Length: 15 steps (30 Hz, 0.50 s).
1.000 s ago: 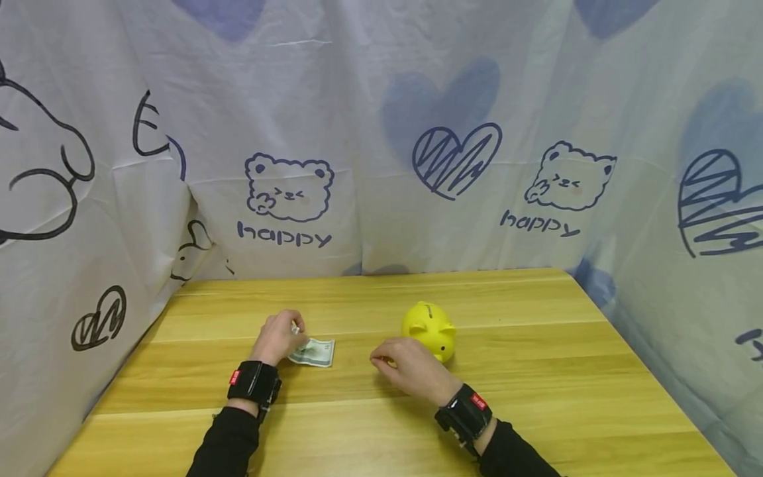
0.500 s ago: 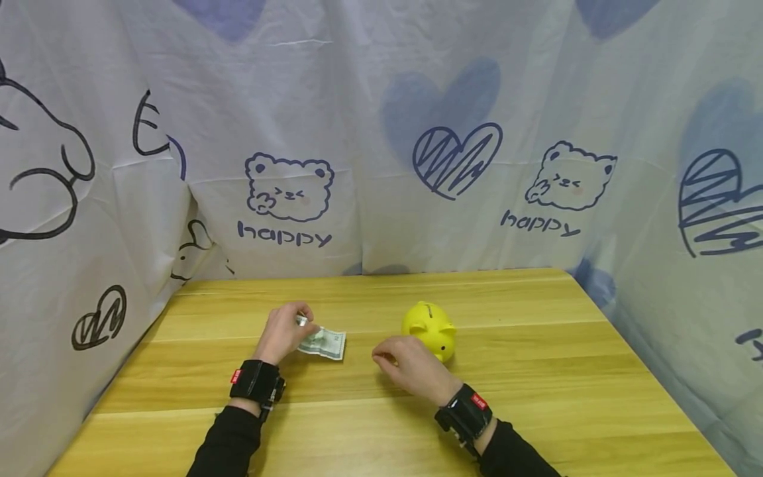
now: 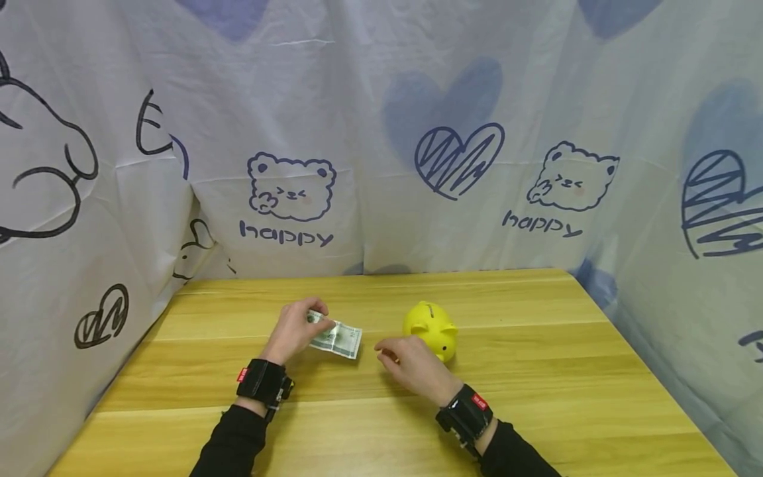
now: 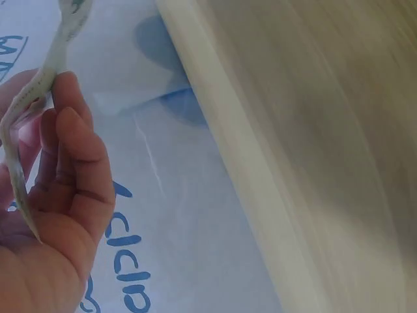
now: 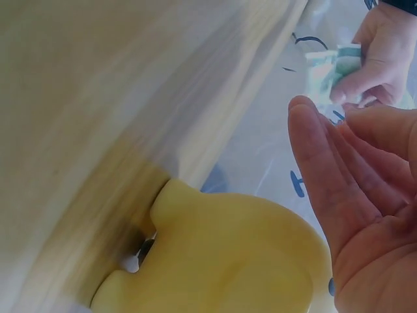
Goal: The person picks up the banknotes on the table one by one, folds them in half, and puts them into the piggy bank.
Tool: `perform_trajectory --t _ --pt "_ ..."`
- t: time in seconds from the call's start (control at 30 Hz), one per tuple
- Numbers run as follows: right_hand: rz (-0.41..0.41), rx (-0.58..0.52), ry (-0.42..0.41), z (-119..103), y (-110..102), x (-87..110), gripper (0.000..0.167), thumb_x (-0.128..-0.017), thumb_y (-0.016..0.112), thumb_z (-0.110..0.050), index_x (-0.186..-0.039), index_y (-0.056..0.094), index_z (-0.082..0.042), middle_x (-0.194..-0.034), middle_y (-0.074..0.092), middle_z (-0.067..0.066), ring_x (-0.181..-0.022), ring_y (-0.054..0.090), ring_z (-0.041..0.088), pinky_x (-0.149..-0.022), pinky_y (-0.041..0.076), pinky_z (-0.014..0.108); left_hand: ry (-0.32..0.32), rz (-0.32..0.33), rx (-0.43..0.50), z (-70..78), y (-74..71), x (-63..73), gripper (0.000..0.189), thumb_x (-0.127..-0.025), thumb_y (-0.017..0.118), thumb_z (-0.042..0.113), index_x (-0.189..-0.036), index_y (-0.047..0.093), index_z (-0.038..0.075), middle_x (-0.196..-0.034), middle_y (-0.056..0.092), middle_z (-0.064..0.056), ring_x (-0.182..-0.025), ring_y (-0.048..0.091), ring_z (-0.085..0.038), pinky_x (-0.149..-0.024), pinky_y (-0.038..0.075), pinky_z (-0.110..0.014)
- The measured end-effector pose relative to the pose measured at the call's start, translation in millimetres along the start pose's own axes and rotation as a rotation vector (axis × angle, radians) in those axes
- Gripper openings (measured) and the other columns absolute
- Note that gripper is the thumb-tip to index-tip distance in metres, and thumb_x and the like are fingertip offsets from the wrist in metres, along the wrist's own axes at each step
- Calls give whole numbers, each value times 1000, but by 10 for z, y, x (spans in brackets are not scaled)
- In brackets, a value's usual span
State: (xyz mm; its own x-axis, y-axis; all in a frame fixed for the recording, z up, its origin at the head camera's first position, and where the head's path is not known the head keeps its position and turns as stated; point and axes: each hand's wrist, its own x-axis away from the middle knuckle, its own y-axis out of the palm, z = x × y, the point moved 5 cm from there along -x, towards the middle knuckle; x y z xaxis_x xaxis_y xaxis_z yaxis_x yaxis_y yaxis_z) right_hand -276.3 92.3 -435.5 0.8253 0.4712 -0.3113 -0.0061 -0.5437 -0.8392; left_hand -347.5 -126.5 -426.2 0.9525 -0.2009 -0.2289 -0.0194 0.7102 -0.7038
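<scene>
My left hand (image 3: 294, 331) pinches a green-and-white banknote (image 3: 342, 340) between thumb and fingers, its free end pointing right. In the left wrist view the banknote (image 4: 57, 53) appears almost edge-on, creased and raised off the table. To its right, my right hand (image 3: 417, 371) holds nothing; its fingers are loosely bent, thumb and fingertips apart in the right wrist view. Just beyond and beside that hand stands a yellow piggy bank (image 3: 430, 323), upright, with a slot in its back and its face partly covered by the hand.
A light wooden table (image 3: 357, 424) lies under both hands. White cloth (image 3: 369, 132) printed with hearts, bears and lettering hangs behind it and at both sides. Each wrist wears a black strap (image 3: 262, 385).
The left hand has carried the banknote right and slightly away, bringing it nearer the right hand. The right hand and the piggy bank have barely moved.
</scene>
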Motion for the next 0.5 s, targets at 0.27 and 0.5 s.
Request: perform_trajectory --t 0.27,0.5 --pt "-20 -38 -3 12 9 -4 36 -97 62 -16 -133 60 -11 -105 74 7 -84 68 9 -67 52 17 47 10 90 145 47 -6 23 -80 82 22 -93 67 12 -94 68 -3 -82 56 -19 -70 46 -30" --pt "-63 -86 8 4 15 0 37 -99 60 -19 -135 58 -14 -119 70 8 -88 68 10 -70 52 16 50 -19 160 234 111 21 21 -81 81 21 -92 66 12 -95 68 -3 -81 56 -19 -68 47 -30"
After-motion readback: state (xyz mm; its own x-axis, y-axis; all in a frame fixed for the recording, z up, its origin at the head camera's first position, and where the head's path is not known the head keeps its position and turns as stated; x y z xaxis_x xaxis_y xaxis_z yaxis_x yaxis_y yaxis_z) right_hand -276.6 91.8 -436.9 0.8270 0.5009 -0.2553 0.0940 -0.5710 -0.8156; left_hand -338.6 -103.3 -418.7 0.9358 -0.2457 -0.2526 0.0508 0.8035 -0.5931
